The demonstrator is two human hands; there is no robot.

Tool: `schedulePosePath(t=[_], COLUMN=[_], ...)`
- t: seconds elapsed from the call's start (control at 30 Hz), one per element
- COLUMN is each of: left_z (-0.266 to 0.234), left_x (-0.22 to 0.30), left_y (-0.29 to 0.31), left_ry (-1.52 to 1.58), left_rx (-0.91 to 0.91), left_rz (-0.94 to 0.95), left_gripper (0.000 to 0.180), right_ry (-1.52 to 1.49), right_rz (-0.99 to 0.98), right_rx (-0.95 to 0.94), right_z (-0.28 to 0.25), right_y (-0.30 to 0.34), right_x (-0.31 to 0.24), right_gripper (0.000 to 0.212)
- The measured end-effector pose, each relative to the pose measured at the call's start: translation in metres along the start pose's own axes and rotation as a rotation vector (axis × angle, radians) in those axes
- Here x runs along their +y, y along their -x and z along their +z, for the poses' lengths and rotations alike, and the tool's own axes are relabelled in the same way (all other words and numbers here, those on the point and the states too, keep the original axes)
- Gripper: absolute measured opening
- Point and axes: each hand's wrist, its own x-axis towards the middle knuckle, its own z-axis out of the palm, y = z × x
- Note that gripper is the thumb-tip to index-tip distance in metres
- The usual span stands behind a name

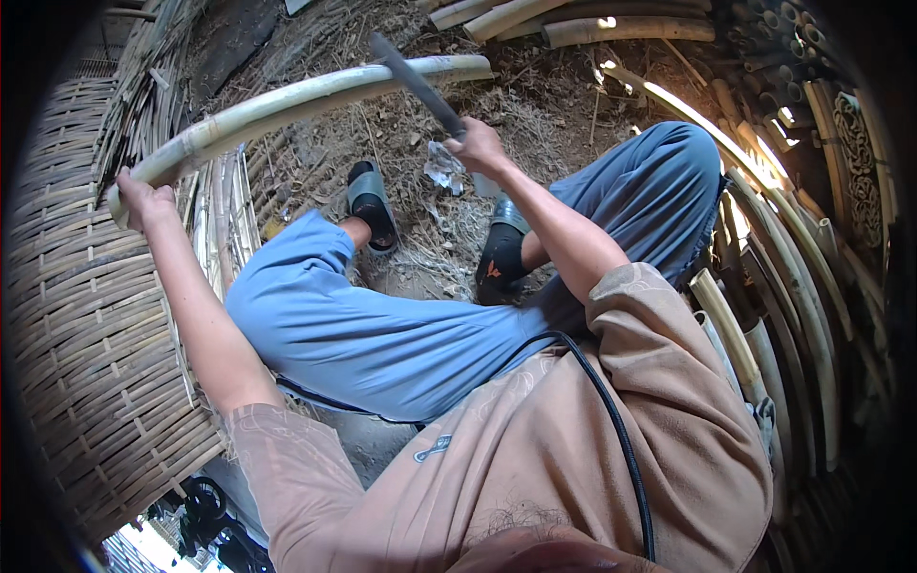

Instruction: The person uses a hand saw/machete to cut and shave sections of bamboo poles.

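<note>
Across bamboo pole [287,101], dark knife [418,86].

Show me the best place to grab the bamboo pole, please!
Probably grip the bamboo pole by its left end, from the near side, like the left hand: it's narrow enough to hold there, and the knife crosses near the other end in this view.

I look down on a brown earthen floor [441,229] strewn with pale shavings and dry fibres. On it I make out some crumpled clear plastic [445,173]. Left of the plastic rests a worn left sandal [369,185]; to its right, a worn right sandal [510,213]. Thick bamboo poles [626,32] lie beyond it, and long bamboo lengths [805,291] heap up well to its right.
</note>
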Motion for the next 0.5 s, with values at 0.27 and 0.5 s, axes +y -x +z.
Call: schedulePosePath(t=[0.27,0.5], left_z=[0.01,0.015], left_x=[0.001,0.024], left_y=[0.027,0.069], left_ry=[0.054,0.195], left_rx=[-0.131,-0.259], left_rz=[0.083,0.119], left_gripper=[0.099,0.096], right_ry=[-0.255,-0.108], right_rz=[0.213,-0.093], right_rx=[-0.086,-0.239], right_z=[-0.021,-0.013], right_y=[0.009,0.03], right_x=[-0.015,-0.063], right_gripper=[0.046,0.043])
